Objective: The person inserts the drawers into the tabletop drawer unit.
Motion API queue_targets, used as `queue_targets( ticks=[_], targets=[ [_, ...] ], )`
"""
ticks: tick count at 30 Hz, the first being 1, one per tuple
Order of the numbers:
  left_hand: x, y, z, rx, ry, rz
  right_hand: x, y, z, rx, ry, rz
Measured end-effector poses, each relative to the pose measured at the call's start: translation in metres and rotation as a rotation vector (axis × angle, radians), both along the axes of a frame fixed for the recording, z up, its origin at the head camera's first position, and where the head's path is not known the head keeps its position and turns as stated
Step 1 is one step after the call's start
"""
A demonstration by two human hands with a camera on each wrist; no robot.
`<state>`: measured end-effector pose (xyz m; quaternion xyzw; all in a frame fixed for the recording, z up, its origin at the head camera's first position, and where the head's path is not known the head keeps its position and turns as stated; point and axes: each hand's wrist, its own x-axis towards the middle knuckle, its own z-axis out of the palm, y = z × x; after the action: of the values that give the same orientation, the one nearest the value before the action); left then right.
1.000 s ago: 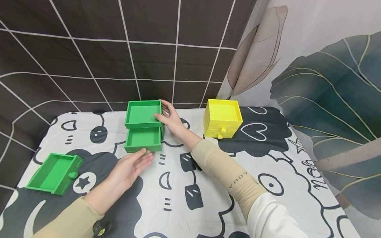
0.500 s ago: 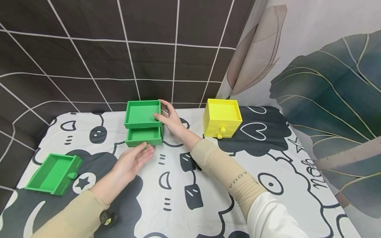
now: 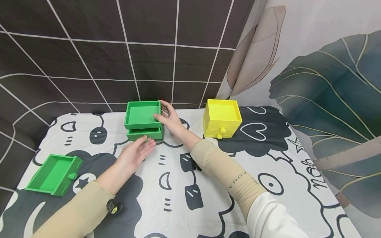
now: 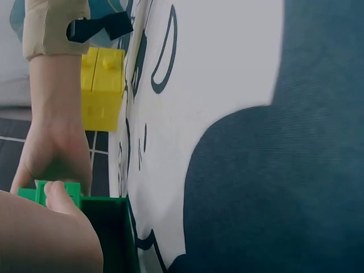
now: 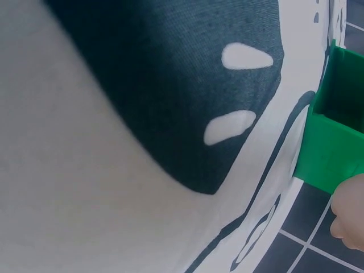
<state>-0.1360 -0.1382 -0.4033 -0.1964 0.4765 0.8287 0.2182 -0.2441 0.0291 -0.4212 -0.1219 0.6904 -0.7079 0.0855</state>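
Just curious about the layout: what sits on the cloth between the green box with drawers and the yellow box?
In the head view, only the right hand, holding the side of the green box; between it and the yellow box, bare patterned cloth.

A small yellow plastic box with a round knob [image 3: 222, 118] stood on the desk [image 3: 268, 172], which was covered with a black and white cartoon cloth. A loose green plastic drawer [image 3: 54, 173] lay near the left edge. Behind were a dark tiled wall [image 3: 119, 56] and a leaf-print curtain [image 3: 321, 72].
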Motion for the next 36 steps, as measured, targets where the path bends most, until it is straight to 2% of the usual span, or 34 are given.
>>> queue_targets(
  ticks=[7, 16, 30, 36],
  targets=[
    [-0.009, 0.003, 0.004, 0.027, -0.034, 0.017, 0.0, 0.0, -0.002, -0.013, -0.009, -0.007],
    [-0.018, 0.003, 0.005, 0.019, -0.025, 0.018, 0.001, -0.002, 0.001, -0.011, -0.003, 0.002],
    [-0.017, 0.001, 0.004, 0.034, -0.035, 0.003, 0.002, -0.001, 0.0, 0.003, -0.005, -0.005],
    [-0.015, -0.002, 0.002, 0.029, -0.018, -0.028, 0.002, 0.0, 0.0, 0.006, -0.009, -0.013]
  ],
)
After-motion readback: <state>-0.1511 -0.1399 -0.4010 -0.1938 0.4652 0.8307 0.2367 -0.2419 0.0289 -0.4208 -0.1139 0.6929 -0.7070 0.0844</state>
